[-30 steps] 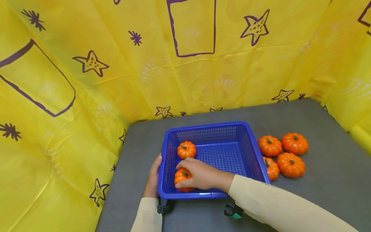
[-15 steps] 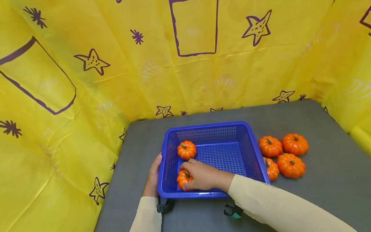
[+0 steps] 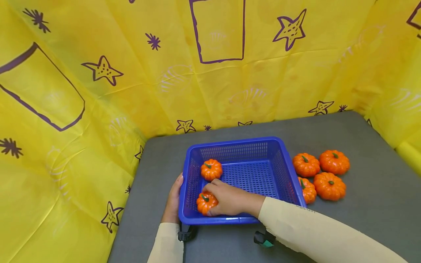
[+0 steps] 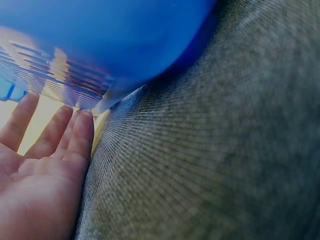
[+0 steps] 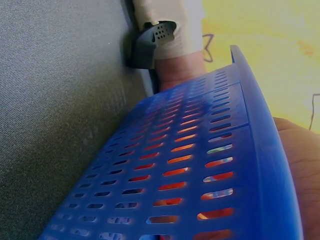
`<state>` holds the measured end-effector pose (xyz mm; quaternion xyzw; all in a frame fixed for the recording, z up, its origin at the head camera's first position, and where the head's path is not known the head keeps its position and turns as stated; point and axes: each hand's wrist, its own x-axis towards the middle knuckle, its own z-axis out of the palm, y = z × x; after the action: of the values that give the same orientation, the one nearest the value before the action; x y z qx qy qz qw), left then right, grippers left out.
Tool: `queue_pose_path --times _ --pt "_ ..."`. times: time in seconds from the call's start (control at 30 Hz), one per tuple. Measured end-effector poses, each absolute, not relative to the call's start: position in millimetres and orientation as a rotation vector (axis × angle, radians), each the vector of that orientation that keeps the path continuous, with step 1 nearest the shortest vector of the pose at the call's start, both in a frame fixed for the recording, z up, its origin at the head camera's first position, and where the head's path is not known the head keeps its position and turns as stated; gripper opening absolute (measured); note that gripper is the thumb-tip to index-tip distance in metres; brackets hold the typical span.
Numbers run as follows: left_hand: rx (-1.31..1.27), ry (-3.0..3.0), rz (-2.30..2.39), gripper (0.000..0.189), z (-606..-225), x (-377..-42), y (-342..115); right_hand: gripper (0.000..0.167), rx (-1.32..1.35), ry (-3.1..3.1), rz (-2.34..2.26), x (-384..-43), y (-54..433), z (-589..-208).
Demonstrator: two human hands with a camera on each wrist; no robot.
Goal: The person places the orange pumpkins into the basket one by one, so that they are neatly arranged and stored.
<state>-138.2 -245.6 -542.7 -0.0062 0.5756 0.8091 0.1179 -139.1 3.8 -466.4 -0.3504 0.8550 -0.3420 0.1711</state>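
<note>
Your right hand (image 3: 230,199) is inside the blue basket (image 3: 253,177), its thumb and fingers curled round the right side of the near pumpkin (image 3: 204,204); you are grasping it. That pumpkin sits in the near left corner of the basket, its green stem up. The far pumpkin (image 3: 211,170) lies just beyond it along the left wall, on the basket floor.

Your left hand (image 3: 173,202) is outside the basket, against its left wall. Its grip is released: the left wrist view shows the fingers extended, tips at the slotted wall. In the right wrist view the near wall of the basket hides most of your right hand's work, with orange showing through the slots.

To the right of the basket, four more pumpkins stand close together on the grey table (image 3: 371,175): a far left one (image 3: 306,164), a far right one (image 3: 334,162), a near right one (image 3: 330,187) and a near left one (image 3: 307,191), the last partly hidden behind the basket rim. You wear cream sleeves (image 3: 312,228) on both arms. A yellow sheet (image 3: 250,80) printed with purple starfish stands behind the table and at both sides.
</note>
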Motion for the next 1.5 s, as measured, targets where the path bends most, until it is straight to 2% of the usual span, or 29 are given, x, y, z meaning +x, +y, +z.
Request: queue_pose_path --times 0.4,0.73,1.03,1.5 --pt "-0.009 1.666 2.377 0.064 -543.3 -137.6 -246.0 0.059 -0.968 2.407 -1.046 -140.5 7.8 -460.0" --pt "-0.026 1.687 2.365 0.063 -543.3 -137.2 -245.0 0.058 -0.904 2.320 -1.294 -147.3 15.6 -449.9" --pt "0.000 1.693 2.372 0.065 -545.2 -139.3 -245.1 0.065 -0.804 2.170 -1.551 -148.7 24.6 -438.8" --pt "-0.019 1.713 2.369 0.065 -545.0 -138.8 -245.8 0.073 -0.980 2.170 -1.691 -142.7 45.9 -425.1"
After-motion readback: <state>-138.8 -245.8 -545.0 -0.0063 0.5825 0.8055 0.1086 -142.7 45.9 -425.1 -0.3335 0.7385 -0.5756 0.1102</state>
